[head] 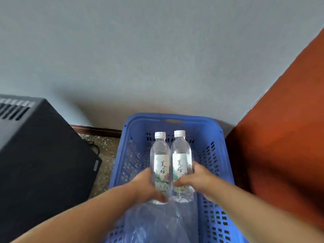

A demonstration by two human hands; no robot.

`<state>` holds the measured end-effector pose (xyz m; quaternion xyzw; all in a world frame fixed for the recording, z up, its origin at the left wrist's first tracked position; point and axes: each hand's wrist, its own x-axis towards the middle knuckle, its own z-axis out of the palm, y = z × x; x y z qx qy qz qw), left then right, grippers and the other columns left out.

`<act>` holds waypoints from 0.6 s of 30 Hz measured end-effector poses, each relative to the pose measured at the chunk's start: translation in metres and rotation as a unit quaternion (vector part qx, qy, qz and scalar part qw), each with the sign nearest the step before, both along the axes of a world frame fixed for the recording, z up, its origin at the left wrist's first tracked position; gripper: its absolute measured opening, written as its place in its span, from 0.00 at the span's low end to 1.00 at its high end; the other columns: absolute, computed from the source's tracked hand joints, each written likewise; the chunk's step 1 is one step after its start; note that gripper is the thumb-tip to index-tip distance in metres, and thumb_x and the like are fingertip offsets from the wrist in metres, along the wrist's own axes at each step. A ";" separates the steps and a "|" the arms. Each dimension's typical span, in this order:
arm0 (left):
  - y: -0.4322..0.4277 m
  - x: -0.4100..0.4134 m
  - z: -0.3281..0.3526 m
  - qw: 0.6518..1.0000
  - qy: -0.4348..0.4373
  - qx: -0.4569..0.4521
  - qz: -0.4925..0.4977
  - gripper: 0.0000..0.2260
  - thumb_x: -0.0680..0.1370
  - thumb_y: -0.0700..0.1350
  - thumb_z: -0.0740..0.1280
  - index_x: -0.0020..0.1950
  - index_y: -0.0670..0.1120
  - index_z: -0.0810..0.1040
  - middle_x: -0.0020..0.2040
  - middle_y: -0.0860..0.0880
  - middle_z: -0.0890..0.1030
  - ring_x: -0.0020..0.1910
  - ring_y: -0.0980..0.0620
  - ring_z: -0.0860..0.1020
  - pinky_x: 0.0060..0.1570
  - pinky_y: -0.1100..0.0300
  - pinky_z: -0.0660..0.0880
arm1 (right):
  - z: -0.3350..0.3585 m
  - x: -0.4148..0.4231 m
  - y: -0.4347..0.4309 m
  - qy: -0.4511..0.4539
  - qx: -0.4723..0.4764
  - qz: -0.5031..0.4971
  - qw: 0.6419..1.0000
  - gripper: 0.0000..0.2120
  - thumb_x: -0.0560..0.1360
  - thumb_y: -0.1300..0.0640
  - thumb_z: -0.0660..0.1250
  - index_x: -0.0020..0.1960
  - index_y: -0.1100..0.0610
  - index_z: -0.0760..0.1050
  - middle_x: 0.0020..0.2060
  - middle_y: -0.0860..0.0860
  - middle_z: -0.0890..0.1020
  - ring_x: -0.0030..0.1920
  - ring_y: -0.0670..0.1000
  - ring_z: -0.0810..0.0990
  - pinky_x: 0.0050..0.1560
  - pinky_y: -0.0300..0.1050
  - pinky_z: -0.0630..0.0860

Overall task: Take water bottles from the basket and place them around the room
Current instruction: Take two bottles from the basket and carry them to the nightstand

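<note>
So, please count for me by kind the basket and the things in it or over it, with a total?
Bottle: 2
Hand: 2
Basket: 1
Plastic wrap: 1
Total: 6

A plain grey wall [157,50] met a dark baseboard [98,131] above a speckled brown floor [105,155]. A black vented box [43,155] stood left, rust-orange upholstery [280,137] right.

Everything is seen through one wide-angle camera worn on the head, pointed forward and down. The blue basket [149,118] is framed close, low in the centre, and the grey wall [157,50] behind it is taken in above.
</note>
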<state>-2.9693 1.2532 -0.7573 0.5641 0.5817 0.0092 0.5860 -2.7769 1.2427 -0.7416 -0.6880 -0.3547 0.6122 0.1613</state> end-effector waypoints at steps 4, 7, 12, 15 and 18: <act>-0.015 -0.038 0.156 1.000 -0.021 0.019 -0.011 0.28 0.60 0.37 0.78 0.58 0.46 0.75 0.51 0.48 0.83 0.51 0.52 0.82 0.54 0.52 0.79 | 0.145 -0.031 -0.011 0.065 0.007 0.023 0.998 0.27 0.57 0.65 0.74 0.53 0.50 0.73 0.47 0.53 0.84 0.51 0.54 0.82 0.56 0.54 0.78; -0.038 -0.064 0.273 0.999 -0.023 0.023 -0.015 0.31 0.59 0.37 0.76 0.59 0.50 0.72 0.53 0.49 0.81 0.54 0.52 0.81 0.56 0.51 0.79 | 0.249 -0.053 -0.027 0.120 -0.020 0.067 0.990 0.28 0.62 0.71 0.71 0.56 0.48 0.72 0.49 0.53 0.83 0.54 0.55 0.81 0.52 0.53 0.77; -0.087 -0.097 0.451 0.993 -0.055 0.103 -0.003 0.23 0.64 0.36 0.70 0.53 0.59 0.76 0.48 0.56 0.84 0.47 0.61 0.82 0.41 0.67 0.79 | 0.414 -0.089 -0.054 0.175 0.028 0.136 0.975 0.32 0.65 0.79 0.64 0.60 0.50 0.71 0.47 0.56 0.82 0.51 0.57 0.81 0.50 0.54 0.78; -0.125 -0.111 0.533 0.983 -0.024 0.173 0.053 0.19 0.69 0.36 0.67 0.48 0.61 0.78 0.44 0.57 0.84 0.43 0.63 0.81 0.38 0.71 0.77 | 0.495 -0.103 -0.069 0.166 0.086 0.227 0.956 0.36 0.64 0.81 0.64 0.64 0.52 0.67 0.47 0.56 0.82 0.48 0.55 0.82 0.38 0.46 0.78; -0.163 -0.124 0.587 0.967 -0.015 0.209 0.142 0.20 0.68 0.32 0.65 0.50 0.57 0.73 0.49 0.51 0.81 0.49 0.54 0.81 0.44 0.60 0.81 | 0.558 -0.116 -0.083 0.160 0.122 0.304 0.931 0.41 0.64 0.83 0.62 0.68 0.49 0.62 0.51 0.56 0.81 0.50 0.55 0.82 0.33 0.44 0.79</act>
